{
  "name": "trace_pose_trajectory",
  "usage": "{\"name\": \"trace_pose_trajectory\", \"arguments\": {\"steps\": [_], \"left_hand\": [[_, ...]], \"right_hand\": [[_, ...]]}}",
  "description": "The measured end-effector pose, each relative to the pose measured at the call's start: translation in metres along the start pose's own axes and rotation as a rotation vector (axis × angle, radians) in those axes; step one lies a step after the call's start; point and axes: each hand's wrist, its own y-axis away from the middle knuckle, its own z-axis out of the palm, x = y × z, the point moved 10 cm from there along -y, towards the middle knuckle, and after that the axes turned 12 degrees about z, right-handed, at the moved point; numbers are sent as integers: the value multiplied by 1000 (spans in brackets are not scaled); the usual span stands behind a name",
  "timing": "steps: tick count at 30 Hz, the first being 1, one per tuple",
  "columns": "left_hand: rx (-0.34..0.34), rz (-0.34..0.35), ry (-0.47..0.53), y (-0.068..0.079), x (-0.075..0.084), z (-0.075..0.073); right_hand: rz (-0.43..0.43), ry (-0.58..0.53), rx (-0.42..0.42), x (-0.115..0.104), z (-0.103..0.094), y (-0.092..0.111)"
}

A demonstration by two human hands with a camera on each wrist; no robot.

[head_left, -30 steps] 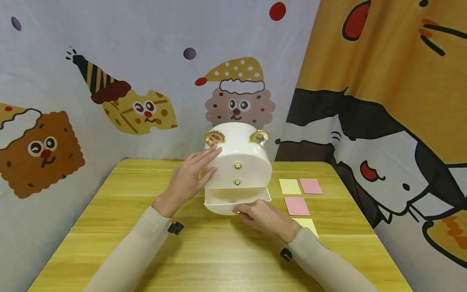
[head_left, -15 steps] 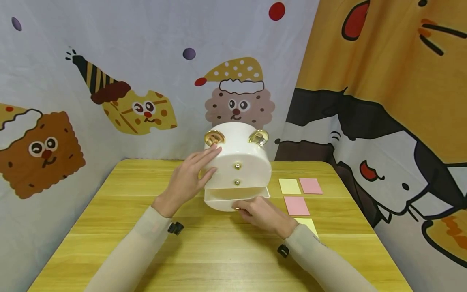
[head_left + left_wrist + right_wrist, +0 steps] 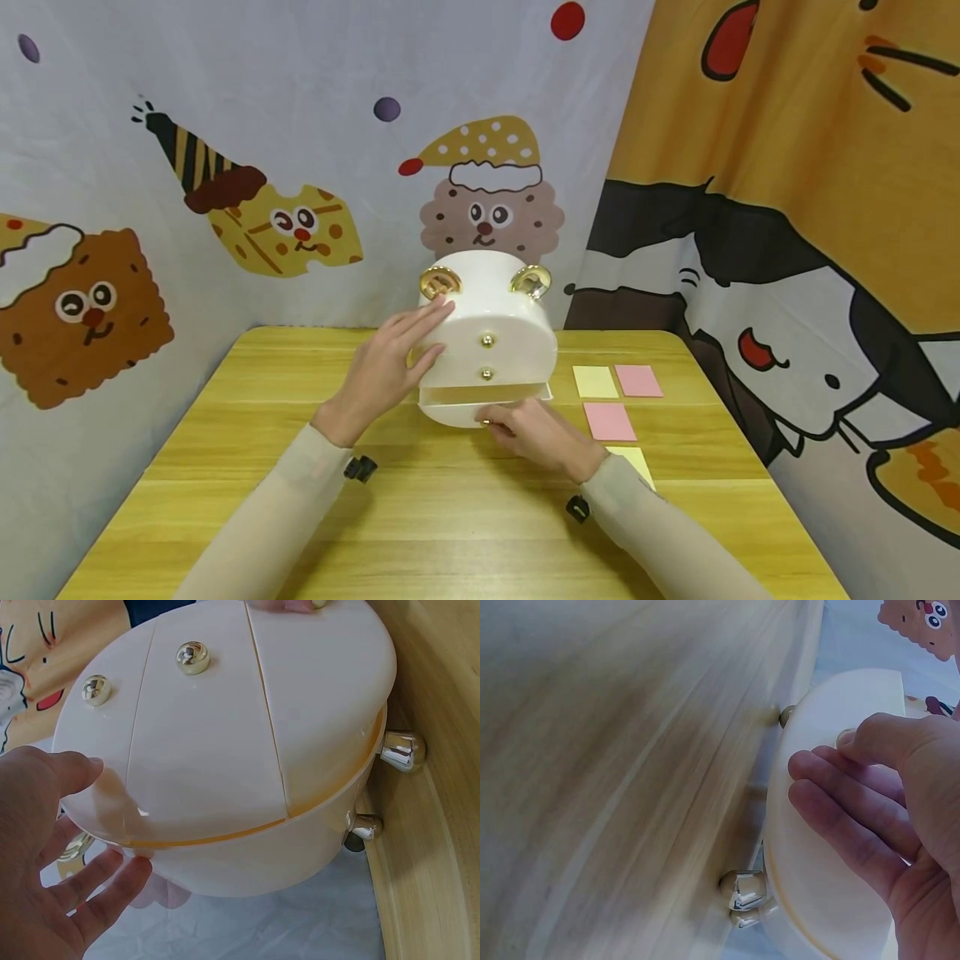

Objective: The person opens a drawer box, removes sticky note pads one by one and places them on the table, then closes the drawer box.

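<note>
A white drawer cabinet (image 3: pixel 487 287) with gold ears and gold knobs stands on the table. Its bottom drawer (image 3: pixel 446 414) sticks out a little at the front, while the upper two drawers are flush. My left hand (image 3: pixel 378 362) rests on the cabinet's left side, thumb near the front edge; the left wrist view shows those fingers (image 3: pixel 112 892) spread along the rim. With thumb and index finger, my right hand (image 3: pixel 540 437) pinches the bottom drawer's small gold knob (image 3: pixel 486 422), mostly covered by the fingers. Its other fingers (image 3: pixel 847 825) lie close over the white drawer front (image 3: pixel 802 847).
Right of the cabinet, several square sticky notes lie on the wooden table (image 3: pixel 420 533): a yellow note (image 3: pixel 596 382), two pink ones, and another yellow note (image 3: pixel 634 463) partly behind the right forearm. A cartoon-printed curtain (image 3: pixel 300 83) hangs behind. Gold feet (image 3: pixel 403 751) support the cabinet.
The bottom drawer has slid partway into the cabinet, the right hand moving forward with its knob. The left hand has stayed against the cabinet's side.
</note>
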Motion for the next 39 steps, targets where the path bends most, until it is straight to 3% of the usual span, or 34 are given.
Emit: {"name": "trace_pose_trajectory", "arguments": {"steps": [39], "left_hand": [[-10, -11, 26, 0, -3, 1]], "right_hand": [[15, 8, 4, 5, -1, -13]]}}
